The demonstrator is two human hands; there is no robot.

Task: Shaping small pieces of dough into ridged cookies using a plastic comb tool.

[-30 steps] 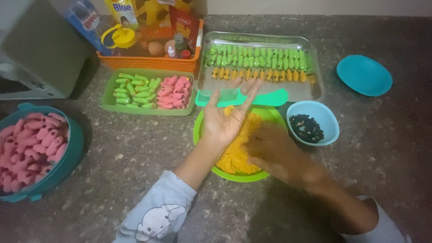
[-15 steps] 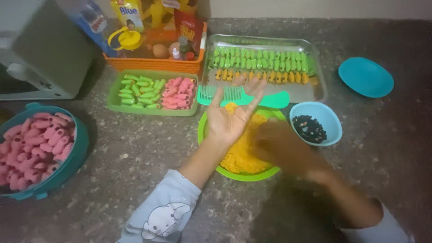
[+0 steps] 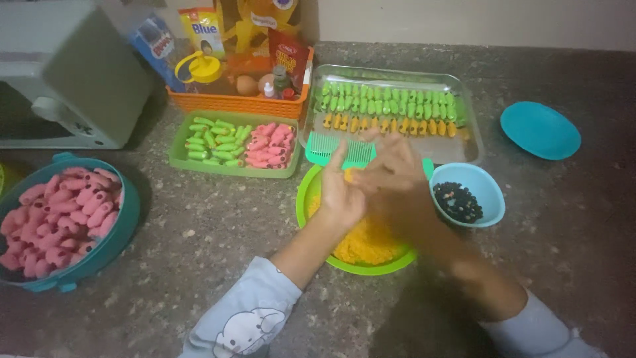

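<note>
Both hands meet above the green plate (image 3: 311,199) of orange dough (image 3: 364,242): left hand (image 3: 341,192) open, fingers pointing far; right hand (image 3: 391,179) blurred, grip unclear.

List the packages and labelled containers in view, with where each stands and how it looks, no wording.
Blue and white carton: leaning at the left end of the orange basket, beside the microwave.
Yellow pouch: upright behind the basket, with a blue and white panel.
Red packet: upright at the basket's right end.
Small dropper bottle: inside the basket, white cap.
Tall yellow package: at the back, against the wall.
</note>
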